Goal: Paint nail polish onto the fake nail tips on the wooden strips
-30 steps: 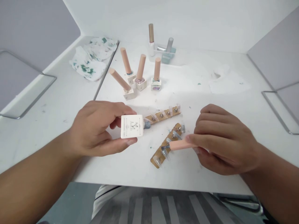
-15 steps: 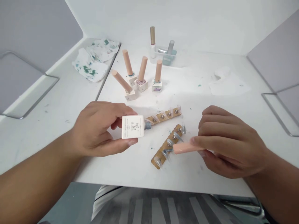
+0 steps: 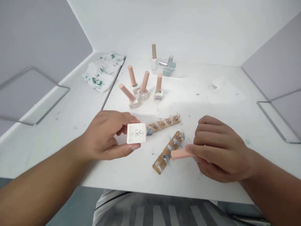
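My left hand (image 3: pixel 105 136) grips a square white nail polish bottle (image 3: pixel 136 133), tipped sideways with its open neck pointing right. My right hand (image 3: pixel 218 149) holds the peach brush cap (image 3: pixel 180 154) with its brush tip resting on a clear nail tip on the nearer wooden strip (image 3: pixel 168 152). A second wooden strip (image 3: pixel 164 122) with several nail tips lies just behind, beside the bottle's neck.
Several capped polish bottles (image 3: pixel 144 86) stand behind the strips, two more bottles by a small teal tray (image 3: pixel 168 67) at the back. A stained tissue (image 3: pixel 102 73) lies at back left, a white wipe (image 3: pixel 223 91) at back right. Wire frames (image 3: pixel 275 117) flank both sides.
The view has pulled back and tilted, so everything sits lower and smaller. My right hand shifted the brush slightly along the nearer strip. My left hand still holds the bottle.
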The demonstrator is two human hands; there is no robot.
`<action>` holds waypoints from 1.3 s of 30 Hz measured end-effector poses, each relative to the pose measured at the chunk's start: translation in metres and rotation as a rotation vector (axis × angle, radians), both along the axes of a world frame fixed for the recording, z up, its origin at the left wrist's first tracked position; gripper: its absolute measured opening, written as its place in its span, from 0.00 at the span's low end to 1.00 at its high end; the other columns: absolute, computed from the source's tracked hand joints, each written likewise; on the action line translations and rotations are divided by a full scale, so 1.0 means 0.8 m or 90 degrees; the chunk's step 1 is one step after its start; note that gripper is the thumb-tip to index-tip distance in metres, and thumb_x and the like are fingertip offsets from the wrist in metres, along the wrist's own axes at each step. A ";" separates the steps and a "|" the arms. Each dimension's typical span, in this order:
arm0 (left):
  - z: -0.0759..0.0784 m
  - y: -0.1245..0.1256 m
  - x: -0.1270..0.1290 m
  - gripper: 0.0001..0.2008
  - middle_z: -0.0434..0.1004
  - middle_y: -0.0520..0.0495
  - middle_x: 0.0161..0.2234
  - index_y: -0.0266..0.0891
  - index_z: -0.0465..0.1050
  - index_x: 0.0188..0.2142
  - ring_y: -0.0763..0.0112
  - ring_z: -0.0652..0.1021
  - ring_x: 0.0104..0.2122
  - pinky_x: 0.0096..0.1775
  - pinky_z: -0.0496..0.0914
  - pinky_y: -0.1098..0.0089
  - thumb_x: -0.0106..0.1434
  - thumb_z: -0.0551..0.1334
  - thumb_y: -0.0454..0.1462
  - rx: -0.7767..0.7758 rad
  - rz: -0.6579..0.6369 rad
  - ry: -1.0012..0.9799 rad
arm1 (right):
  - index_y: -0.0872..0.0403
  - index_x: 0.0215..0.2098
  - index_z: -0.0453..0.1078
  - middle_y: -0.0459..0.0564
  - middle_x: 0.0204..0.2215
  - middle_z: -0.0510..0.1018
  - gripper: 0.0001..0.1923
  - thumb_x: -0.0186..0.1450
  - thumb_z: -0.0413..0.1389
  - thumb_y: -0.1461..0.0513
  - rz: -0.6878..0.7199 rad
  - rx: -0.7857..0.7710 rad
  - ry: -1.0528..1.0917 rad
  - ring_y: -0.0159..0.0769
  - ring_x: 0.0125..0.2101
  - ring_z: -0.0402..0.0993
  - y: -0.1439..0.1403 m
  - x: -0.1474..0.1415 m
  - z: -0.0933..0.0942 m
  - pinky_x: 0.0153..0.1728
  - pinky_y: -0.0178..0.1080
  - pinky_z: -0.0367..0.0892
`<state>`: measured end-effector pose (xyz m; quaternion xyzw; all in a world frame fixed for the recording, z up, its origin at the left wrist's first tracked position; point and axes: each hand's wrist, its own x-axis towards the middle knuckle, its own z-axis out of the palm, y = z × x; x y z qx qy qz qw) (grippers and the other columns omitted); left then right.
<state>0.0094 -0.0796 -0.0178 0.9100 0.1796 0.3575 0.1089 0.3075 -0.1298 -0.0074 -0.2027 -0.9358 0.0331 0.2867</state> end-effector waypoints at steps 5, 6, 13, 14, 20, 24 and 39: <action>-0.001 0.000 0.000 0.15 0.70 0.52 0.20 0.37 0.66 0.45 0.73 0.70 0.17 0.18 0.63 0.72 0.59 0.63 0.39 -0.016 -0.013 -0.018 | 0.55 0.34 0.65 0.42 0.19 0.66 0.13 0.52 0.51 0.73 -0.011 0.014 0.008 0.31 0.21 0.58 0.001 0.001 -0.001 0.27 0.39 0.57; -0.002 0.000 0.000 0.15 0.70 0.52 0.20 0.37 0.66 0.45 0.73 0.69 0.17 0.18 0.62 0.72 0.59 0.63 0.40 -0.018 -0.014 -0.021 | 0.55 0.34 0.65 0.42 0.19 0.66 0.13 0.52 0.51 0.73 -0.009 0.013 0.014 0.31 0.21 0.58 0.001 0.001 0.000 0.27 0.39 0.57; -0.002 0.000 0.000 0.15 0.70 0.51 0.20 0.38 0.66 0.46 0.71 0.70 0.17 0.18 0.63 0.70 0.60 0.62 0.40 -0.007 -0.009 -0.017 | 0.55 0.33 0.66 0.43 0.19 0.64 0.11 0.53 0.51 0.73 0.013 0.006 0.003 0.31 0.21 0.57 -0.005 -0.004 0.002 0.27 0.39 0.56; -0.002 0.000 0.000 0.15 0.70 0.51 0.20 0.38 0.66 0.45 0.71 0.71 0.17 0.18 0.63 0.70 0.60 0.62 0.40 -0.006 -0.007 -0.014 | 0.55 0.33 0.66 0.43 0.19 0.64 0.11 0.54 0.51 0.73 0.017 0.004 0.000 0.31 0.20 0.57 -0.006 -0.004 0.002 0.27 0.40 0.56; -0.004 0.001 -0.002 0.14 0.69 0.52 0.20 0.37 0.66 0.44 0.73 0.68 0.16 0.17 0.62 0.71 0.60 0.62 0.40 -0.021 -0.014 -0.016 | 0.55 0.33 0.66 0.43 0.17 0.64 0.10 0.54 0.51 0.72 0.023 -0.013 0.013 0.31 0.19 0.56 -0.005 -0.004 0.003 0.26 0.39 0.54; -0.005 0.002 -0.004 0.16 0.67 0.52 0.20 0.35 0.66 0.46 0.73 0.66 0.17 0.17 0.61 0.71 0.60 0.62 0.40 -0.030 -0.034 -0.027 | 0.55 0.34 0.67 0.42 0.18 0.65 0.12 0.55 0.51 0.74 -0.006 0.001 0.020 0.30 0.19 0.58 -0.002 -0.008 0.002 0.26 0.39 0.55; -0.005 0.002 -0.008 0.17 0.67 0.52 0.20 0.37 0.66 0.47 0.74 0.65 0.17 0.18 0.62 0.71 0.61 0.62 0.41 -0.046 -0.019 -0.025 | 0.53 0.31 0.64 0.42 0.18 0.63 0.10 0.55 0.50 0.72 0.029 -0.055 0.003 0.31 0.21 0.55 -0.003 -0.002 0.001 0.27 0.39 0.53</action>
